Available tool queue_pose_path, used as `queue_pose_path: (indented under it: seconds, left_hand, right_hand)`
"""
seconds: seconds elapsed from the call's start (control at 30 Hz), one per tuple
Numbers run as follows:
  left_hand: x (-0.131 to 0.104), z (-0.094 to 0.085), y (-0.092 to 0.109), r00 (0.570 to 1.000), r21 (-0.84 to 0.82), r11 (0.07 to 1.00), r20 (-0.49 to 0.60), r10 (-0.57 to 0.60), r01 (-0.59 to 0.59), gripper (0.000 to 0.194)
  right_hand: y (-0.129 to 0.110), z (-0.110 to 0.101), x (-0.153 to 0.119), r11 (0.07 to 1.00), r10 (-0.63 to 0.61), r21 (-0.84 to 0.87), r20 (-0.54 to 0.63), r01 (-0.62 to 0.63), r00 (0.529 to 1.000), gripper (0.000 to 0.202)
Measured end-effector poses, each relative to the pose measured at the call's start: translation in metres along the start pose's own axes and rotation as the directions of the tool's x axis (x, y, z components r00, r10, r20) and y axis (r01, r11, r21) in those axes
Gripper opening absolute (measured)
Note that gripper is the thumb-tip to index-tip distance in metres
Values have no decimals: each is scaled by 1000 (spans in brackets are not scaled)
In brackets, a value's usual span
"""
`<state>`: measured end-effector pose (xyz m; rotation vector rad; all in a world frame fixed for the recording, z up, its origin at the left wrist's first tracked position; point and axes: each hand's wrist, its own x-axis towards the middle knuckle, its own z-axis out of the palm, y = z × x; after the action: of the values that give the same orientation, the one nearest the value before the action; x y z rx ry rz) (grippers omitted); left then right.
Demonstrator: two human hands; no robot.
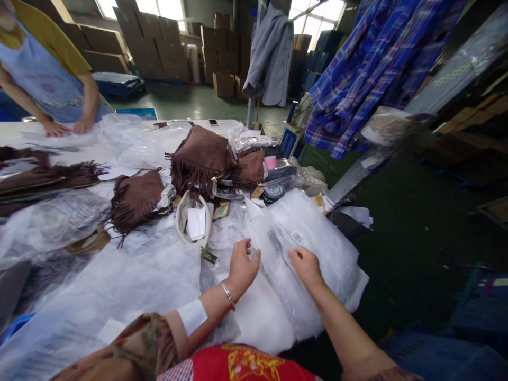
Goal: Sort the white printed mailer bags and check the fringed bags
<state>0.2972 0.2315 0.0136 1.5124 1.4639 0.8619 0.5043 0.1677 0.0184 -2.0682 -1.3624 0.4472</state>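
My left hand [243,264], with a bracelet at the wrist, is curled above the clear plastic bags, its fingertips bent inward; whether anything is between them is too small to tell. My right hand [305,264] pinches the edge of a clear plastic bag [325,233] that bears a barcode label. This bag lies on a stack of similar bags at the table's right edge. Beyond my hands are a beige strap loop with white paper [196,223], a dark green tag [208,255] and brown fringed bags [202,153].
Across the table [232,124] at the far left, a person in a blue apron [51,79] rests both hands on plastic. A slanted metal post [357,174] and a hanging plaid shirt [365,69] stand at the right. Tape rolls [273,193] lie beyond the bags.
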Motion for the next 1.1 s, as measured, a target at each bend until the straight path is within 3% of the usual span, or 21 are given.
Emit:
queue_pose_path:
  seconds: [0.07,0.1,0.2,0.3,0.43,0.67,0.87,1.0,1.1]
  left_hand:
    - [1,0,6,994,3,995,26,104,-104,36]
    - [1,1,9,993,-15,995,56,99,-98,33]
    - [5,6,13,990,-50,998,138,-32,40,32]
    - [16,9,12,986,-16,989,91,-142,144,43]
    - [40,5,14,986,0,986,10,-168,168,53]
    - [76,0,30,994,102,991,63,-88,82,22]
    - [76,-4,33,998,236,971,50,31,-42,30]
    - [70,-9,40,997,253,965,30,67,-73,32]
    - [66,-13,49,997,174,982,24,70,-73,33]
  right_hand:
    - [3,-16,9,999,46,3,-79,-46,996,36]
    - [4,-25,14,998,63,3,-116,-63,991,36]
    - [1,-56,24,996,54,-49,-236,-68,970,36]
    - [-3,-88,29,987,-18,-158,-336,-37,942,36]
    - [-3,-128,31,957,-106,-290,-392,-13,914,36]
    - [4,-176,37,879,-210,-475,-457,-37,865,33]
    - [-6,-182,32,739,-455,-670,-412,76,789,31]
    - [-21,-161,22,582,-642,-785,-284,211,712,24]
    - [-24,-137,16,532,-681,-799,-207,280,702,21]
